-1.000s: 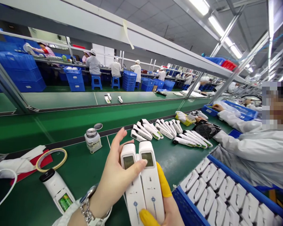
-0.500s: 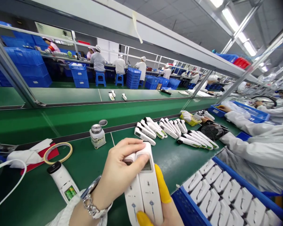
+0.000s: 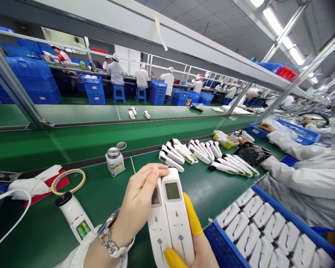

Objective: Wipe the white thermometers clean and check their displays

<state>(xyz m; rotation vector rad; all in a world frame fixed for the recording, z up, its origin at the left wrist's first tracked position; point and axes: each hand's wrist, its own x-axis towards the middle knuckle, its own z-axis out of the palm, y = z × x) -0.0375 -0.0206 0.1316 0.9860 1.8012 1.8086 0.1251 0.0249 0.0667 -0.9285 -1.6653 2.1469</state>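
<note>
Head view: the left hand [image 3: 141, 203] and the right hand [image 3: 194, 238], yellow cots on its fingers, together grip two white thermometers [image 3: 170, 219] side by side above the green worktop [image 3: 106, 193], screens up. More finished-looking units lie in a row [image 3: 206, 158] further along, and the blue tray [image 3: 257, 232] at right is nearly full, so much of the batch seems handled.

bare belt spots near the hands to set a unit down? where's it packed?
Free: green belt between the tape ring, the solvent pot and the left hand; also the strip between the held thermometers and the row of white thermometers. Crowded: that row, and the blue tray by the right hand.
</note>
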